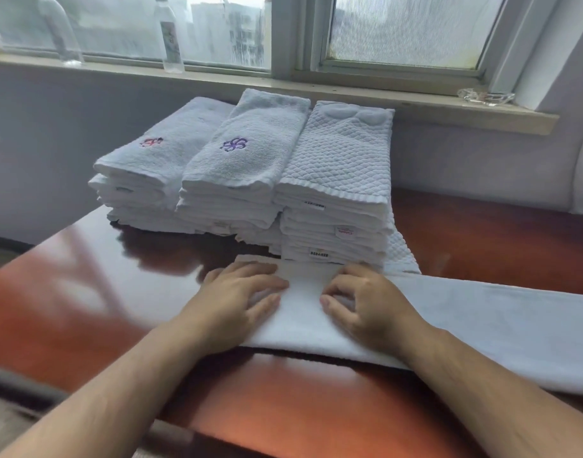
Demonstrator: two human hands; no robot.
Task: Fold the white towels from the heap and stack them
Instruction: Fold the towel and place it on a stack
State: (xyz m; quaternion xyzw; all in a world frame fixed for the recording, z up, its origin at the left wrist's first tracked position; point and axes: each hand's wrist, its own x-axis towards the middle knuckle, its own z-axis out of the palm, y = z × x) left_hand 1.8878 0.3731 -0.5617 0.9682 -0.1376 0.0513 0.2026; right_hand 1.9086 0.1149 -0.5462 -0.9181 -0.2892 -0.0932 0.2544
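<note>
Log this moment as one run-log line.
step: folding | left hand: pressing flat on towel | right hand: fingers curled on towel | folded stacks: three, behind hands

Table: reddish-brown wood, polished to a high gloss, mirroring window light and the towel piles.
Flat towel: white terry cloth, matt, with a fine, soft nap.
Left stack: white terry cloth, matt and fuzzy; the top piece has a small stitched red motif.
Middle stack: the same looped terry, slightly coarser; stitched purple flower in shiny thread.
Right stack: white cloth in a raised diamond weave, bumpy, with a ribbed hem.
Tags: small smooth printed labels; paper or fabric is unclear.
Bottles: clear and shiny; glass or plastic is unclear.
Dish: clear, glinting glass.
Windowsill: pale, smooth, matt.
Window panes: glass, hazy and streaked.
</note>
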